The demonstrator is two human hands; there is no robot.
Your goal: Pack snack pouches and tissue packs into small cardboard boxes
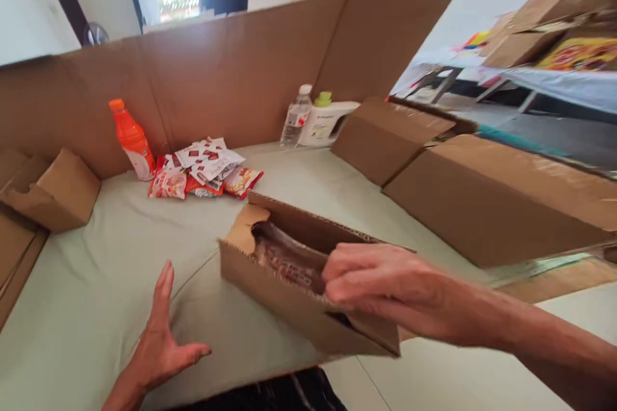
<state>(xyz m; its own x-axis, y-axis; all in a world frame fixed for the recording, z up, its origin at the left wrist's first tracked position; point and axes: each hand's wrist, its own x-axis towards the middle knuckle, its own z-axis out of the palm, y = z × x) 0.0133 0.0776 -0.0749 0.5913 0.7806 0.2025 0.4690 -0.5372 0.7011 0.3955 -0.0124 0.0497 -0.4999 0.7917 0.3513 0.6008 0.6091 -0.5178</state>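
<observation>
Cardboard box (308, 313) sits under the right hand (376, 276), mouth up, long axis running from the grip away to far left. Glossy packet (286, 263) lies inside, roughly along that axis, just left of the curled fingers (can't tell if they pinch it). Left hand (164, 347) is spread, holding nothing, left of the grip and clear of the box. Progress, my read: packet's in the box, handling unfinished; heap of packets (212, 165) and orange bottle (132, 141) lie outside, beyond and left of the grip.
</observation>
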